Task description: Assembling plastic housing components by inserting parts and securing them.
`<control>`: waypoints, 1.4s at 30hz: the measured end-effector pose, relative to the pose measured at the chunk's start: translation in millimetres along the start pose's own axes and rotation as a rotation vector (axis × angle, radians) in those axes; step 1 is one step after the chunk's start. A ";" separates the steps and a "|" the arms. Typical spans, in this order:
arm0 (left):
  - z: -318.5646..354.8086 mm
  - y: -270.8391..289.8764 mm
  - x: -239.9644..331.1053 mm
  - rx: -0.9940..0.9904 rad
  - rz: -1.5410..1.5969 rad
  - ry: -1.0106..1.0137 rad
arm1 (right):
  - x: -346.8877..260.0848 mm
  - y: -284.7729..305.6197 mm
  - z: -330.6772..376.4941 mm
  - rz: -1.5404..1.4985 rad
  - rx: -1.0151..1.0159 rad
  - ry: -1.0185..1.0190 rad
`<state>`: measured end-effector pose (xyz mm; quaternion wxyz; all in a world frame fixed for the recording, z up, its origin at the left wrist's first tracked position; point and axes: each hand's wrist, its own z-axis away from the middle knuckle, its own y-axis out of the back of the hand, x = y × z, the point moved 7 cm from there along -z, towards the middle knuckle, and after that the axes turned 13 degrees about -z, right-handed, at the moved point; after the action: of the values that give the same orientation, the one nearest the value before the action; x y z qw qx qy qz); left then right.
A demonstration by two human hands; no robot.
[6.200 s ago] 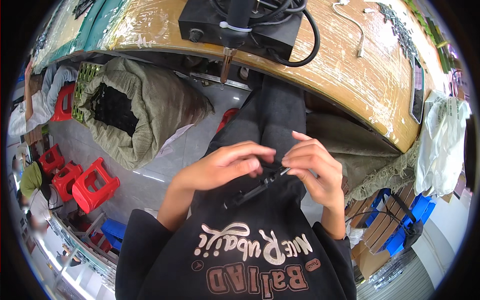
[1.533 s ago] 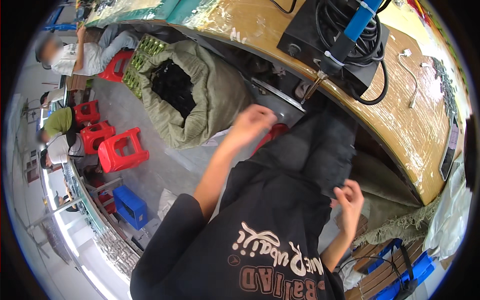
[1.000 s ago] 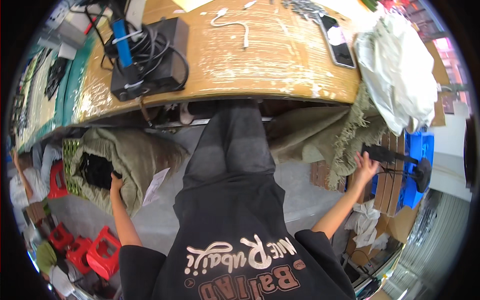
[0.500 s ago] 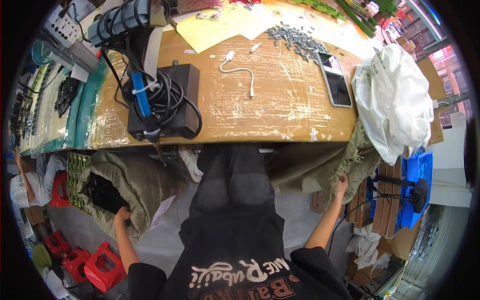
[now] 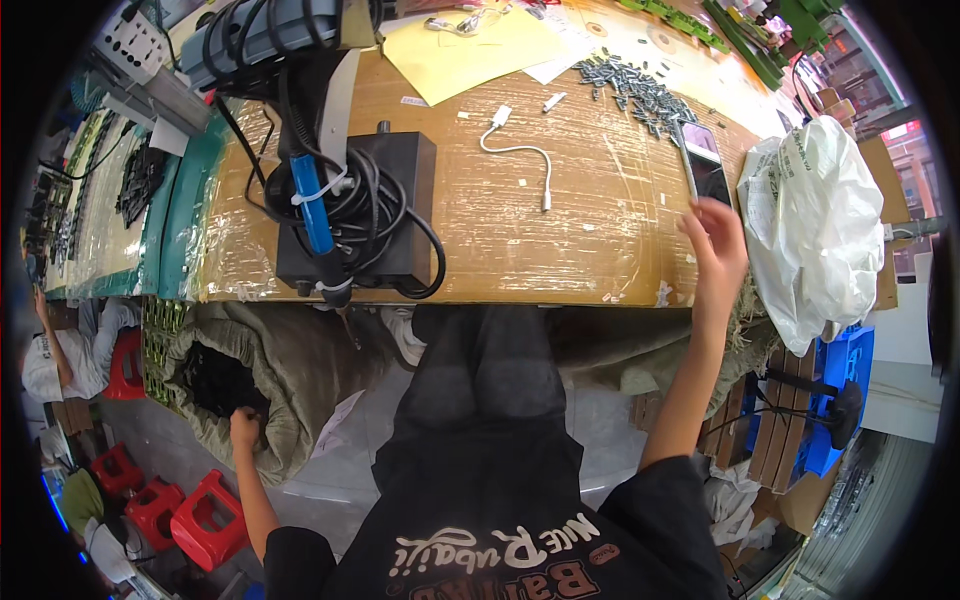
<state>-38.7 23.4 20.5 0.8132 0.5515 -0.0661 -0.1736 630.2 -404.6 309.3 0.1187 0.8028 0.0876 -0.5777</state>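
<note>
My left hand (image 5: pixel 243 428) reaches down into the mouth of an olive cloth sack (image 5: pixel 300 370) on the floor at my left, fingers among dark parts (image 5: pixel 215 382); whether it grips any is hidden. My right hand (image 5: pixel 718 238) is raised over the right end of the wooden bench (image 5: pixel 560 240), fingers apart and holding nothing, just below a black phone (image 5: pixel 706 168) that lies on the bench. A white plastic bag (image 5: pixel 815 225) sits to its right.
A black box with a coiled black cable and a blue-handled tool (image 5: pixel 345 215) stands on the bench at left. A white adapter cable (image 5: pixel 520 150), a pile of small metal screws (image 5: pixel 630 88) and yellow paper (image 5: pixel 470 50) lie further back. Red stools (image 5: pixel 205 520) stand on the floor.
My right hand rose from beside the sack under the bench's right end to above the bench near the phone. My left hand stayed in the left sack. The view tilted toward the bench.
</note>
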 end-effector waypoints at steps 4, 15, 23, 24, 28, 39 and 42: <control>18.2 51.0 5.6 0.261 0.018 0.034 | 44.8 -26.3 -70.9 0.299 -0.110 -0.012; 60.5 132.8 -47.2 0.681 0.289 0.217 | 65.3 -37.7 -121.4 0.631 -0.173 0.015; 126.5 191.0 47.5 0.479 1.516 0.075 | 53.8 -28.6 -82.9 0.689 -0.271 0.035; 129.4 188.4 66.1 0.361 1.641 -0.068 | 51.5 -26.5 -75.2 0.687 -0.277 0.030; 165.4 184.4 198.1 -0.095 1.927 -0.381 | 29.1 -34.9 -42.1 0.708 -0.404 0.089; 226.4 145.3 419.2 -1.163 2.130 -0.391 | -18.8 -64.2 68.5 -0.050 -0.504 -0.207; 238.4 147.0 435.1 -1.468 2.291 -0.437 | -23.9 -97.5 124.8 -0.392 -0.721 -0.429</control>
<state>325.9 -290.8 210.6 0.5758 -0.4003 -0.4984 0.5098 482.3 -347.8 285.2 0.2942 0.5409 0.4065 -0.6750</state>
